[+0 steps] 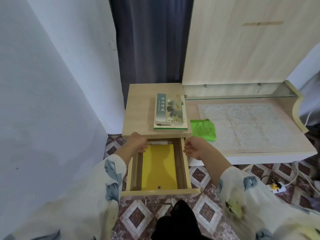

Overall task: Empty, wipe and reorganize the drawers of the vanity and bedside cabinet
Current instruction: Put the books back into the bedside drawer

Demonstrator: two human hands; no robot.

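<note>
Drawer (160, 191) of the bedside cabinet (138, 108) stands pulled out toward 6 o'clock, its long axis running 12 to 6. It is a pale wood-grain box with a metal bar handle. A flat, smooth yellow envelope (158, 168) lies lengthwise inside. The left hand (138, 142) reaches in at the drawer's 11 o'clock corner with fingers curled at the envelope's edge; whether it pinches it cannot be told. The right hand (194, 149) hovers outside the wall at 2 o'clock, loosely curled and holding nothing. Stacked books (170, 113) lie on the cabinet top at 12, and a knitted green cloth (203, 129) lies on the vanity (259, 151).
</note>
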